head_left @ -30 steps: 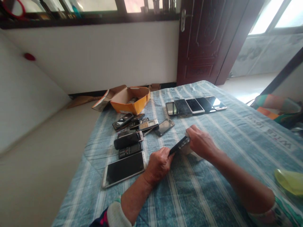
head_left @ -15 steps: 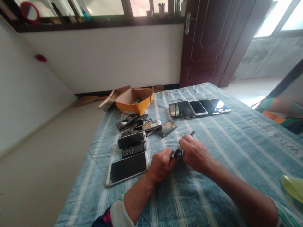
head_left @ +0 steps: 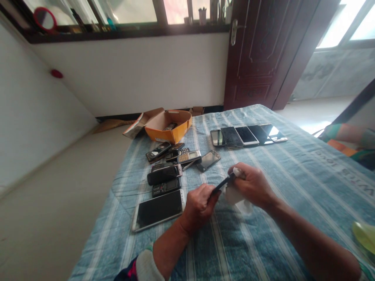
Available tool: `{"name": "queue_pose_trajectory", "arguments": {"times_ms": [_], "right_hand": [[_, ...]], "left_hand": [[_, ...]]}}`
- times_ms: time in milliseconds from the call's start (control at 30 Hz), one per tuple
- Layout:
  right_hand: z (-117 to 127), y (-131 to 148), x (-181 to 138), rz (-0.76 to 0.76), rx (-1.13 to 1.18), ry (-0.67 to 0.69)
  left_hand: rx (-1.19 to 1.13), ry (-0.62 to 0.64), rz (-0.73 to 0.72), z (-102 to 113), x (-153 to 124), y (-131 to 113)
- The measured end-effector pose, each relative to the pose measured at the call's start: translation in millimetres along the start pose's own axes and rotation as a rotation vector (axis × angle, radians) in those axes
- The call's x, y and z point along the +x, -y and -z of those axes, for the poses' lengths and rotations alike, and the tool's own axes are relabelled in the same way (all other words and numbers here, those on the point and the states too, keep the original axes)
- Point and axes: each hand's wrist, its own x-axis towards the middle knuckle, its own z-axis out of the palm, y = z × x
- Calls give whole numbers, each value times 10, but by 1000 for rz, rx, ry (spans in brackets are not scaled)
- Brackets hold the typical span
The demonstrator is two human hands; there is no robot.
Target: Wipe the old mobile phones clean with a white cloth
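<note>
My left hand (head_left: 201, 203) is closed on the near end of a thin dark phone (head_left: 222, 185), seen nearly edge-on above the bed. At the phone's far end, my right hand (head_left: 252, 184) grips a white tissue (head_left: 240, 201), whose loose part hangs below the fingers. Left of my left hand lies a large white-framed smartphone (head_left: 159, 210), screen up. Beyond it is a loose pile of old keypad phones (head_left: 166, 186). A grey touchscreen phone (head_left: 209, 160) rests by itself to the right of the pile.
An opened orange cardboard box (head_left: 170, 134) with phones inside stands at the back left. Several smartphones (head_left: 246, 135) lie in a row at the back right, on a striped blue cloth (head_left: 263, 242). Something yellow-green (head_left: 364, 236) sits at the right edge.
My right hand has moved slightly right to the phone's far end, and more of the tissue shows. The phone looks tilted differently. My left hand stays almost in place.
</note>
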Motion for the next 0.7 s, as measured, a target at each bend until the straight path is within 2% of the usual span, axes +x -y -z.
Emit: {"name": "queue_pose_trajectory", "arguments": {"times_ms": [100,200,400,467,533,633,700], "right_hand": [[23,35,0,-89,132,78],[24,64,-3,-115,193,138],[18,53,-2,-123,227,215],[35,32,5,-99,199,169],[64,17,9,-36,143,55],[115,23,2,170,39,-150],[135,44,-13,346,-47,-218]], "left_hand": [[55,-101,-37,55,34,-51],[52,-165,-48,112,83,-102],[80,-120,-67,247,172,-186],[88,-85,-61,278,197,-204],[104,-56,-49,289,228,-218],[132,-14,-31,268,302,-242],[141,16,-21,235,367,-264]]}}
